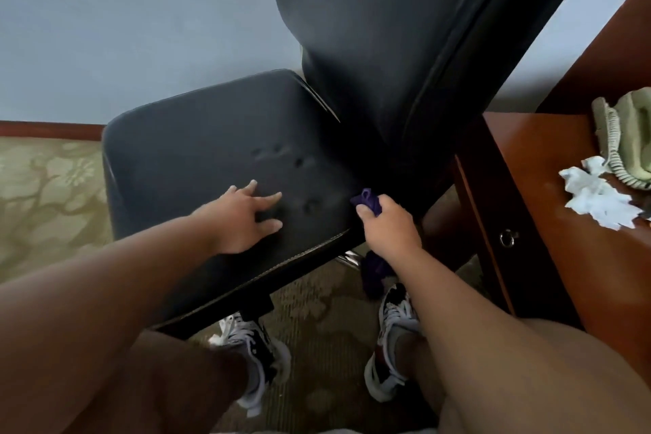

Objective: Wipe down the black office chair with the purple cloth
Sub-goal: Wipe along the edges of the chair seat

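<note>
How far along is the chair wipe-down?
Done: nothing shows as clearly wiped. In hand: right hand grips the purple cloth at the rear corner of the seat; left hand rests flat on it. Left: probably most of the seat and the backrest.

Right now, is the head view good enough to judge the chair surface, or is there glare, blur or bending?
Head view: light is soft and even, no hard glare, only a dull sheen on the seat. Head view: wide-angle bending tilts the backrest and the desk. Head view: slightly soft overall; the purple cloth in the right hand sits in shadow, the left hand shows clearly.
</note>
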### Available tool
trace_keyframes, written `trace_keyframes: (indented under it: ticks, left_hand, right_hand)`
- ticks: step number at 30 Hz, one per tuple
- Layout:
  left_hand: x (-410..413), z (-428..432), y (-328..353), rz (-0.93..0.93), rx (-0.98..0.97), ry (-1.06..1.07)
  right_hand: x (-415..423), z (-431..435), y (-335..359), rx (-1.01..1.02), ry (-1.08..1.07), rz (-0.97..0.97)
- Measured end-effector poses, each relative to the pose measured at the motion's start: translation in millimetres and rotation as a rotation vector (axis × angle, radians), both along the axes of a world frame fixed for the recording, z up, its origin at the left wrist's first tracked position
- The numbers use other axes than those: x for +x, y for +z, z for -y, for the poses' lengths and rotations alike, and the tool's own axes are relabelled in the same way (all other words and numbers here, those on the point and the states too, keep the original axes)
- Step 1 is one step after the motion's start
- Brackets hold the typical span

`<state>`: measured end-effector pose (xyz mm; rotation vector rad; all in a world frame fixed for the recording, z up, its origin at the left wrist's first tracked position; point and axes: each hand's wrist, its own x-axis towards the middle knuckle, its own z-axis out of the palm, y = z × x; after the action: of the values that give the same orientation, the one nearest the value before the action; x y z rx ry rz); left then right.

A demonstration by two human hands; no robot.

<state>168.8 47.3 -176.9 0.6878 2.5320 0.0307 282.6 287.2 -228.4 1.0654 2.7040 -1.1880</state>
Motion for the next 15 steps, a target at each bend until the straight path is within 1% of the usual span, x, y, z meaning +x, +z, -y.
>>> trace_keyframes:
  ticks: [3, 6, 9, 11, 15]
  left_hand:
    - [18, 24, -18, 0.001, -0.093, -0.011]
    - [24, 23, -26, -0.043, -0.089, -0.003]
    - [24, 19, -26, -0.031, -0.087, 0.014]
    - [23, 19, -26, -0.026, -0.098, 0.012]
    - [22, 20, -29, -0.024, -0.101, 0.012]
  right_hand:
    - [5, 4, 3, 0.022, 0.000, 0.006]
    - [8, 11, 4, 0.026, -0.004, 0.026]
    - [12, 26, 6, 0.024, 0.018, 0.020]
    - [15, 39, 5, 0.035, 0.059, 0.051]
    - [26, 61, 6, 0.031, 0.220, 0.123]
